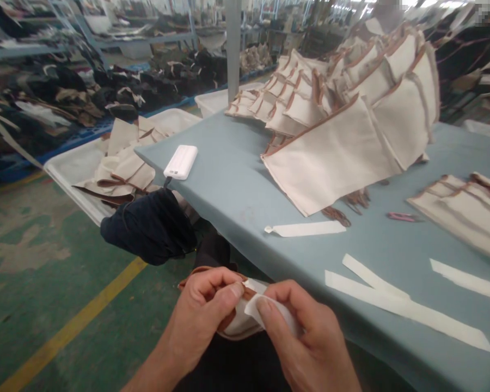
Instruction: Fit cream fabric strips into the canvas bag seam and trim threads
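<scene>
Cream cloth piece [242, 322] with brown edging — below and between the two hands, just off the desk [228, 179] edge; its long axis can't be told, the hands cover too much. Left hand [206, 310] pinches at the brown edging, thumb against forefinger. Right hand [308, 326], nearer the desk, grips a white strip [252, 309] between thumb and fingers, its free end pointing left toward the left fingertips.

Containers: white tub [63, 179] beyond the left hand, holding loose brown-edged cream pieces [133, 174]. Second tub [212, 103] behind — contents can't be made out.
</scene>
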Available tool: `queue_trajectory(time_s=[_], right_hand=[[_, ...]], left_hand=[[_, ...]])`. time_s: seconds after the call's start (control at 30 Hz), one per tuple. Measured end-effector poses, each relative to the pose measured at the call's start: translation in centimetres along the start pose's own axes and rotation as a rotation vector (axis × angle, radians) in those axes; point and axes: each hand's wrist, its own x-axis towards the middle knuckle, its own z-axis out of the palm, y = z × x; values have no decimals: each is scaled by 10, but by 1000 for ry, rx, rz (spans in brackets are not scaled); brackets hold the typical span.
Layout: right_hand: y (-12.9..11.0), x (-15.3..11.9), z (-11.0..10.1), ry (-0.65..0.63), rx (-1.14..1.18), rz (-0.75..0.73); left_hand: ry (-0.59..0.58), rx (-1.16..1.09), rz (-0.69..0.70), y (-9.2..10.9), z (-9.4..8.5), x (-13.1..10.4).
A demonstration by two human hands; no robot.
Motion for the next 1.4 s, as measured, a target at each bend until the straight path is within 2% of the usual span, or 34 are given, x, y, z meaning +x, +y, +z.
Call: queue_trajectory(time_s=[0.13,0.3,0.6,0.93,1.13,1.27,1.4], right_hand=[[-1,4,-6,-29,12,66],[-1,6,-5,5,11,75],[14,14,2,45,-145,-71],[20,11,11,220,-325,-274],[23,13,15,260,-345,-326],[27,13,16,271,-341,-329],[31,13,18,239,-277,-270]], left_hand=[[-52,-83,-25,0,4,4],[-66,-75,-21,0,6,7],[-42,0,-30,-4,4,9],[-28,71,33,-10,1,6],[-60,151,48,-1,0,-1],[36,327,73,4,9,-2],[91,354,82,1,16,0]])
